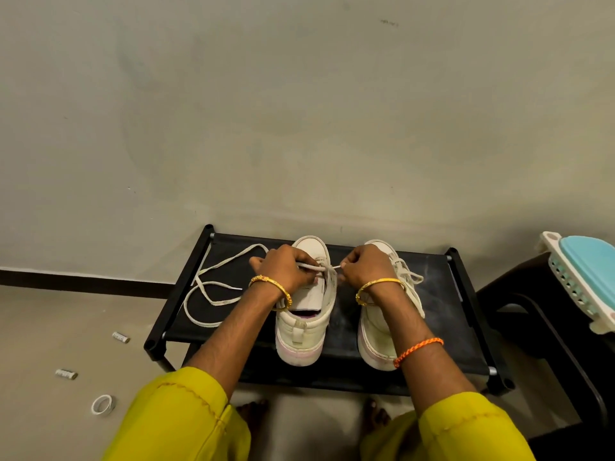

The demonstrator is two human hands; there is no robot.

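Presently both hands are working over the front of the white shoe point(307, 331), which stands on a black rack point(442, 304) with its heel toward the person and its toe toward the wall.

Finding 1: the left hand point(286, 268) sits over the shoe's left edge, fingers curled round the lace point(319, 267). The right hand point(365, 268) is just off the shoe's right edge and pinches the short end of the same lace. Neither hand is free.

Finding 2: the lace is drawn taut between the hands. It crosses the shoe near the toe-end eyelets, square to the shoe's long axis. The tongue lies bare behind it, so the upper rows appear unlaced.

Finding 3: the long slack trails away from the shoe's left side, in loose loops beyond the left hand.

Assessment: the next threading should run heelward along the shoe's long axis, toward the person. The right hand is nearer the short end. The left hand controls the slack side and must feed length from those loops.

Also noted: a second shoe point(376, 331), already laced, stands just right of the first, partly under the right forearm.
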